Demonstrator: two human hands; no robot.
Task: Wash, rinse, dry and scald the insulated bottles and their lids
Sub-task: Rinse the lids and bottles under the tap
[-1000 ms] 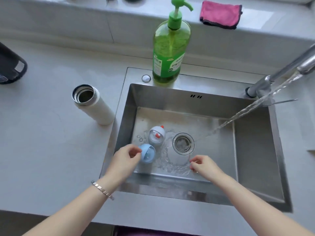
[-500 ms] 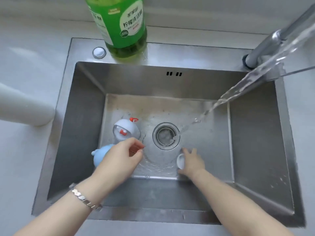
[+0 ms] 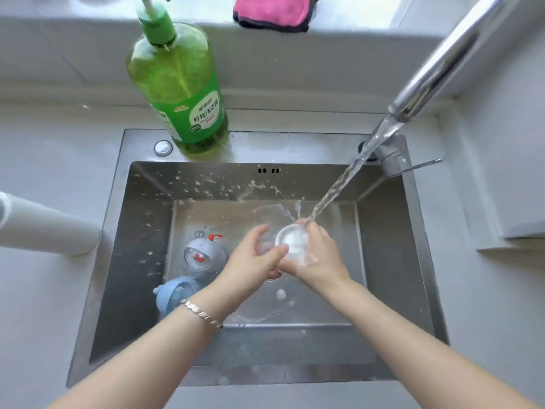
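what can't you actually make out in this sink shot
Head view only:
- White lid: its inside is blurred by splashing water, and the left hand and right hand cover its sides.
- Blue lid: partly hidden behind the left wrist.
- White bottle: its mouth is cut off by the left edge.
- Soap bottle: its pump spout is cut off by the top edge.
- Pink cloth: its far part is cut off by the top edge.
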